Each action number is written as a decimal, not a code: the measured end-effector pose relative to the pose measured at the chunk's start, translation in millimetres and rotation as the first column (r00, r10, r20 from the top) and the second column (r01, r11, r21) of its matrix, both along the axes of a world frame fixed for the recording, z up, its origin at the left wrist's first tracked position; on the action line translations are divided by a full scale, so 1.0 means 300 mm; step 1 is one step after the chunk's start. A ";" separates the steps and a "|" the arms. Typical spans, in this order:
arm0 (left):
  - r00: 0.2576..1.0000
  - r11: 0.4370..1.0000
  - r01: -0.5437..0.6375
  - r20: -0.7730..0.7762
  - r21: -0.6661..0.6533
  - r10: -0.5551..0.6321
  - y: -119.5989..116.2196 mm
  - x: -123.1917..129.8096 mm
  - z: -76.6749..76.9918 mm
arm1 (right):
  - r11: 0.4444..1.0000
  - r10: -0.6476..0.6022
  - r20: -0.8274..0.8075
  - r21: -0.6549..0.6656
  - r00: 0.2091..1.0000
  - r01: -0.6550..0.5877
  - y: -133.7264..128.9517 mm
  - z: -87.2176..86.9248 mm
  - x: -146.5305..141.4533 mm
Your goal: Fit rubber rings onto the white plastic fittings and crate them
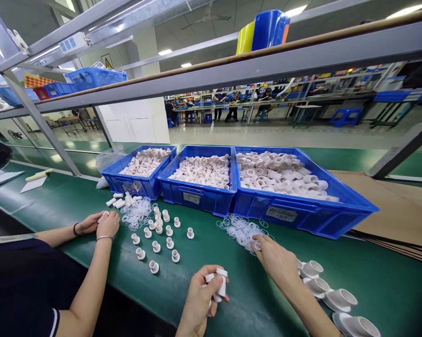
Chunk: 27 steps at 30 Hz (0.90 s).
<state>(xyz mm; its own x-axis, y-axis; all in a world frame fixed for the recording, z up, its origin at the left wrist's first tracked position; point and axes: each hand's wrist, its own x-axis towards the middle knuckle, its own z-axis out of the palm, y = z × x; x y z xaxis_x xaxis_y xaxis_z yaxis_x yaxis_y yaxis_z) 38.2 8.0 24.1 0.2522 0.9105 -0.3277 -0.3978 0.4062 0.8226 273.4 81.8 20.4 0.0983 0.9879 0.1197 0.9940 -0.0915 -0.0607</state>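
Several white plastic fittings (222, 281) are held in my left hand (200, 297) near the front edge of the green table. My right hand (276, 260) reaches over the right heap of thin clear rings (241, 229), its thumb and fingers pinched at the heap's edge on a small pale piece (257, 245). Larger white flanged fittings (340, 298) stand in a row beside my right forearm. Smaller flanged fittings (154, 267) stand scattered on the table to the left of my left hand.
Three blue bins (281, 214) of white tubular parts line the back of the table (126, 262). On the left, a person's hands (107, 224) hold a white part near another ring heap (137, 213). Cardboard (389, 206) lies at the right. A shelf rail (196, 75) crosses above.
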 end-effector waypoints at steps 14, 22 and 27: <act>0.969 0.986 0.057 -0.247 0.156 -0.017 0.002 -0.005 0.054 | 0.956 0.292 -0.418 0.088 0.860 -0.281 -0.095 0.117 -0.108; 0.911 0.948 0.082 -0.409 0.307 0.054 -0.010 -0.024 0.054 | 0.813 0.378 -0.746 -0.016 0.549 -0.582 -0.172 0.217 -0.179; 0.948 0.966 -0.001 -0.306 0.259 0.083 -0.021 -0.025 0.040 | 0.775 0.424 -0.724 -0.022 0.544 -0.632 -0.184 0.224 -0.172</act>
